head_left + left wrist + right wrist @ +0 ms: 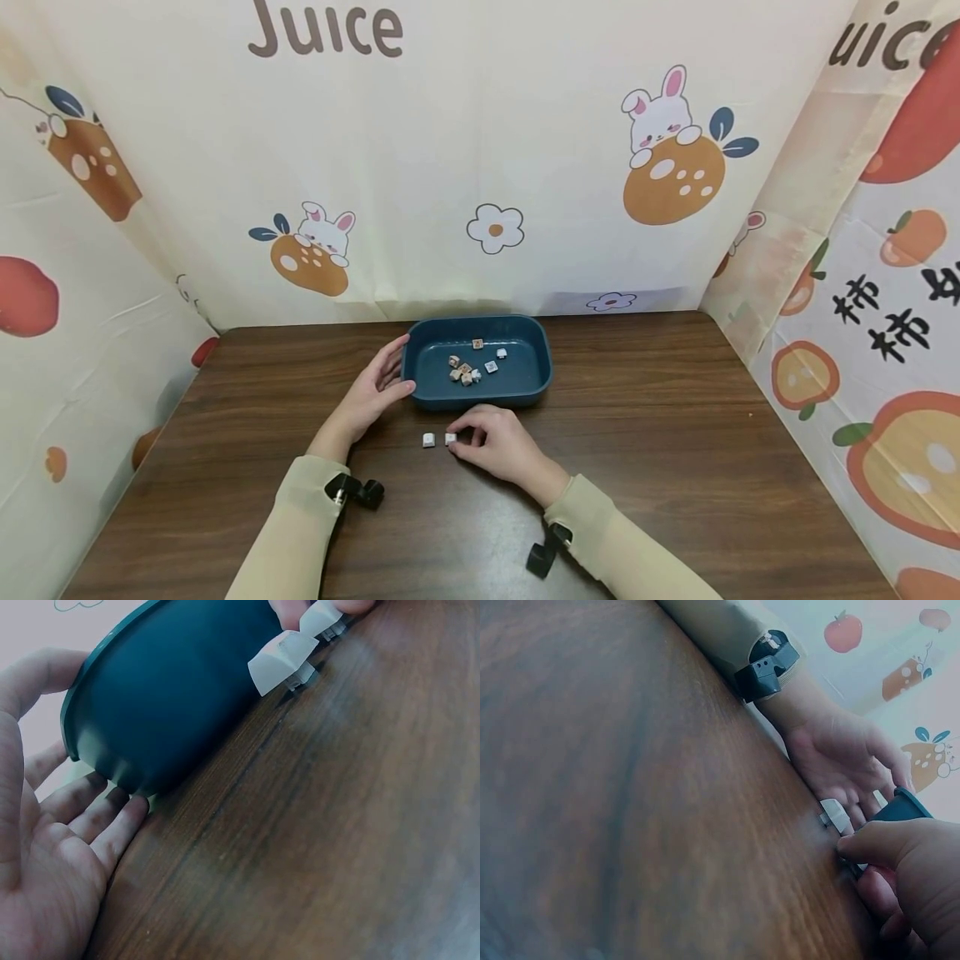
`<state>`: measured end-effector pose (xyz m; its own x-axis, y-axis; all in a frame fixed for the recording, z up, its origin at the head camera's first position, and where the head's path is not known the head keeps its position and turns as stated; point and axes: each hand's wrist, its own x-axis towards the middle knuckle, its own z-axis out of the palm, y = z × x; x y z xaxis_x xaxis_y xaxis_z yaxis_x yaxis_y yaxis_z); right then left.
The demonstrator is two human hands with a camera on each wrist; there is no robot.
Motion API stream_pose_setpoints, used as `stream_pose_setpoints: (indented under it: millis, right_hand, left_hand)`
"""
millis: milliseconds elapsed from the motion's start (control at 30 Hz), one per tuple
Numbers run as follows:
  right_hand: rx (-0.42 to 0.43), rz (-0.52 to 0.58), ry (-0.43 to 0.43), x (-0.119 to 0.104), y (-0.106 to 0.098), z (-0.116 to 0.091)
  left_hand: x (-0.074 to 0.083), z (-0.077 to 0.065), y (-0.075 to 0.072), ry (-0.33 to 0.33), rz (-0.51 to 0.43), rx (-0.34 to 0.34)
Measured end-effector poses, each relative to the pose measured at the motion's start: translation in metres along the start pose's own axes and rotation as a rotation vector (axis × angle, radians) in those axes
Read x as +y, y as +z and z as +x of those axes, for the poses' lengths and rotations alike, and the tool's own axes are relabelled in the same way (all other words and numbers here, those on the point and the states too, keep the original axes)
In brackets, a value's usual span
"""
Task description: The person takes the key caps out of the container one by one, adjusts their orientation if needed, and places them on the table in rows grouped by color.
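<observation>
A dark blue tray (pixel 546 367) stands at the back of the wooden table, holding several small white and brown keycaps (pixel 491 367). My left hand (pixel 372 390) is at the tray's left end, thumb and fingers spread and touching its side. In the left wrist view the fingers (pixel 120 829) of that hand rest low against the tray wall. Just in front of the tray, my right hand (pixel 498 442) pinches a white keycap (pixel 450 438) between thumb and finger, at the tabletop. To its left sits another white keycap (pixel 428 440), upright and apart from both hands.
The brown wooden table (pixel 660 467) extends to both sides and toward me. Behind it hangs a printed curtain (pixel 420 167), close to the tray's back edge. More printed cloth borders the left and right sides. Both wrists wear black camera mounts (pixel 551 550).
</observation>
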<state>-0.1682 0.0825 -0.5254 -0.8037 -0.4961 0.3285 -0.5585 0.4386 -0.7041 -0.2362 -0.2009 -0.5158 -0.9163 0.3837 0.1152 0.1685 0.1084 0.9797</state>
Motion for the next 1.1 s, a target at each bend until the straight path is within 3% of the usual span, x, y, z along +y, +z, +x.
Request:
stream_pose_setpoints:
  millis: [1100]
  right_hand:
    - [0.006,-0.011,-0.002,0.0007,-0.0012,-0.0009]
  left_hand:
    - [0.0003,-0.0001,-0.0001,0.002,0.011,-0.005]
